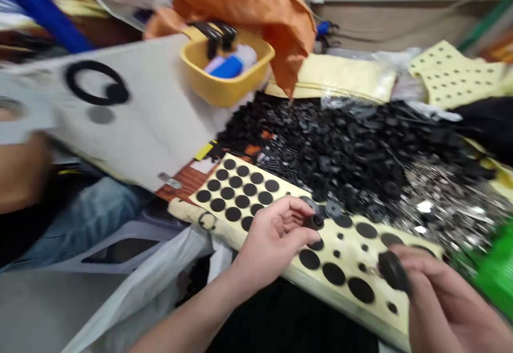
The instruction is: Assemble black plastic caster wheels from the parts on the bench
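Observation:
My left hand (276, 235) is closed in a pinch around a small black cylindrical part (316, 221), above the sticker sheets. In my right hand (433, 289), at the lower right, a larger round black cap-like part (393, 270) is gripped between thumb and fingers. It is slightly blurred. The two parts are apart. Beneath both hands lie pale yellow sheets with black round stickers: a sheet of medium dots (235, 191) on the left and a sheet of large and small dots (320, 283) on the right.
Behind the hands lies a heap of black parts (344, 144), with shiny metal pieces (444, 198) to its right. A yellow basket (224, 93) stands beside a white board (140, 123). At the right edge is a green container (495, 267). Another person's arm (24, 171) shows at left.

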### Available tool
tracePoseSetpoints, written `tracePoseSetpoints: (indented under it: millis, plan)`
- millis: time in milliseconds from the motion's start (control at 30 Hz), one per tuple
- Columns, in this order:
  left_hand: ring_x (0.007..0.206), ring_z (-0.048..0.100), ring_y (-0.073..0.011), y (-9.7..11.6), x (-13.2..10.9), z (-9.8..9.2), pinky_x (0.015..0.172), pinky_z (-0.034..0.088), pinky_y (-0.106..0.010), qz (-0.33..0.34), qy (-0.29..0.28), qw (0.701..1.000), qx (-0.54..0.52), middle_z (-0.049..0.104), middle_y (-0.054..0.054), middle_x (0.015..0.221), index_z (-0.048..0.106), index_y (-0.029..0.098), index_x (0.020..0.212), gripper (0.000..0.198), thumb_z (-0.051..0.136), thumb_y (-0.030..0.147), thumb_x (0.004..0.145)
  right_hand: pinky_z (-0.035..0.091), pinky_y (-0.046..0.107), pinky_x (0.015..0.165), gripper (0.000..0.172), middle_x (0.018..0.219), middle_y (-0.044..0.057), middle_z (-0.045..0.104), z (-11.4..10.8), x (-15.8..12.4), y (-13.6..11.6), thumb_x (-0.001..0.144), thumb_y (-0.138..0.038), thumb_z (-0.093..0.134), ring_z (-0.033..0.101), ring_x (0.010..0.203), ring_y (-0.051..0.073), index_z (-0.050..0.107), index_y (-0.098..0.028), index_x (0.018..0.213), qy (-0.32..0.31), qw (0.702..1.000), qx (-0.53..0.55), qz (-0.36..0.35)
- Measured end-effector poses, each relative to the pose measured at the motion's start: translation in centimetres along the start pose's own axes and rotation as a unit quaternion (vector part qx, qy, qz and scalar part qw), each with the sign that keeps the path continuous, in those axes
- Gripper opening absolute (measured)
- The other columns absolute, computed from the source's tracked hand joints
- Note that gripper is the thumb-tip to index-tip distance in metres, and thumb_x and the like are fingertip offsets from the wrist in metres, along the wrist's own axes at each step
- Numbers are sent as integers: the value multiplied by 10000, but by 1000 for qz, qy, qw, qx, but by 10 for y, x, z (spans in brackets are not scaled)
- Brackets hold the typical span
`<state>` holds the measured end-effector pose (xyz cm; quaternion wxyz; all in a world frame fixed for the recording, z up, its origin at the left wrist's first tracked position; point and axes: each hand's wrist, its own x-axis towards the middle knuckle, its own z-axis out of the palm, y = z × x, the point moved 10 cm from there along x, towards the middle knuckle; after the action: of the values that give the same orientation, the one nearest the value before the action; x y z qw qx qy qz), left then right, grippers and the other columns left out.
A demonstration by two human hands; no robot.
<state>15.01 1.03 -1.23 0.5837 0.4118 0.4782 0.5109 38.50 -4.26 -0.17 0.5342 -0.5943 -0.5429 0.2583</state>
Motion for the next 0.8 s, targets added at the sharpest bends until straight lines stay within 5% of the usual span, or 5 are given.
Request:
tracePoseSetpoints:
  millis: [133,267,800]
  plan:
    - [714,664,-112,-42,-18,57,691,553,-199,-79,-47,992,-85,692,16,726,685,158,858,239,723,80,635,523,284,771,72,898,37,658,-17,-1,-30,893,-262,615,626,897,185,649,-237,834,25,999,-30,-11]
    - [714,658,-129,-66,-22,85,681,572,-224,-107,-84,988,-78,711,-9,742,709,149,859,220,722,77,651,494,280,773,68,881,28,652,-28,-7,-31,896,-192,593,615,900,172,630,-230,854,8,993,-92,-72]
    - [686,597,-131,-59,-22,79,661,514,-246,30,-40,996,71,679,12,768,686,176,781,177,748,53,671,491,261,682,95,795,21,670,-21,-8,-29,894,-249,593,633,753,156,635,-213,817,14,976,-199,-85]
